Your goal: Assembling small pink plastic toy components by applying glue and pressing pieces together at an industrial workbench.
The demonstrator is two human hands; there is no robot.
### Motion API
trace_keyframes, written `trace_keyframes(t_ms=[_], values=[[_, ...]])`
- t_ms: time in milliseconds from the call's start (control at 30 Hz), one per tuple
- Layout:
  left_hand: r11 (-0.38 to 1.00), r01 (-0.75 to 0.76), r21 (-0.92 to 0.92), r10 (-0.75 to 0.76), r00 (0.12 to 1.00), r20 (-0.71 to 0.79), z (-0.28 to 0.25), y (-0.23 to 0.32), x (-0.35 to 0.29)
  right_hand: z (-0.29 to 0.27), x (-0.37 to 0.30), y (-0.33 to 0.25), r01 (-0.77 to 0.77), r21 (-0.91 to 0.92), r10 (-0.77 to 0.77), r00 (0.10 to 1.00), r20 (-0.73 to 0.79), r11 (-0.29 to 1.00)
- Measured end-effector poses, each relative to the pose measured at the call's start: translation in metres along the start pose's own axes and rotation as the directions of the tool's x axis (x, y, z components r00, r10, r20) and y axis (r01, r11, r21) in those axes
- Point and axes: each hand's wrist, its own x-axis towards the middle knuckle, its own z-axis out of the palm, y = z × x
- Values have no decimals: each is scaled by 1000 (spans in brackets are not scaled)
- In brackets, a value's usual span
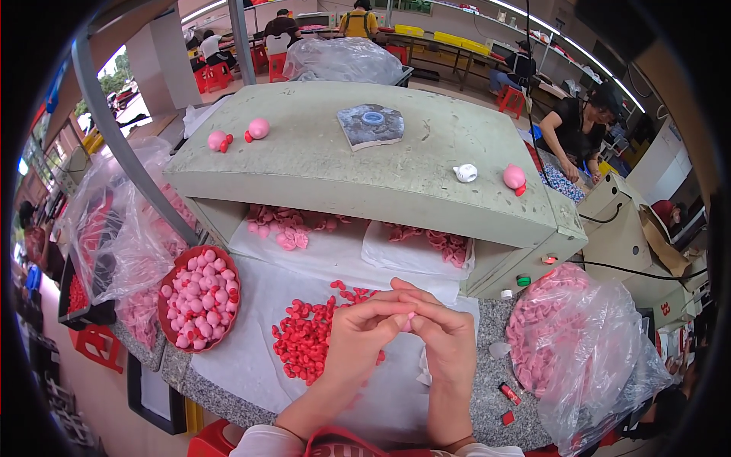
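Note:
My left hand [364, 326] and my right hand [448, 331] meet over the table with fingertips together. Pinched between them is a small pink piece [409, 323], mostly hidden by the fingers; its exact shape does not show. Beside and under my left wrist, a pile of small glossy red pieces [301, 343] lies on a white sheet [259, 305]. To the left, a red scalloped bowl [169, 335] holds many pink balls [199, 297] with red parts among them.
A pale green machine housing [304, 164] spans the table's far side, pink pieces [285, 225] inside its opening. On top are a stone slab [371, 126] and several small figures. Right stands a plastic-covered heap of pink parts [563, 327]; left, a plastic bag [114, 221]. Several people work beyond.

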Motion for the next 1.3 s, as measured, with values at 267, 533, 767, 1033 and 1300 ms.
trace_keyframes(t_ms=[267,533,767,1033,1300], values=[[946,221,-236,-189,971,148,-11,3,-10,1,-24,-13,11,-220,-14,1000,-11,975],[946,321,-45,-295,909,293,-21,7,-83,9,-106,6,44,-269,-56,998,-38,962],[969,231,-92,-207,955,213,-55,-22,-134,28,-141,39,-97,-115,92,995,-50,989],[949,263,-172,-241,961,138,-74,-30,-158,45,-152,48,-149,-97,147,989,-19,984],[965,207,-160,-196,977,85,-75,-33,-162,58,-154,54,-181,-63,172,976,-134,981]])
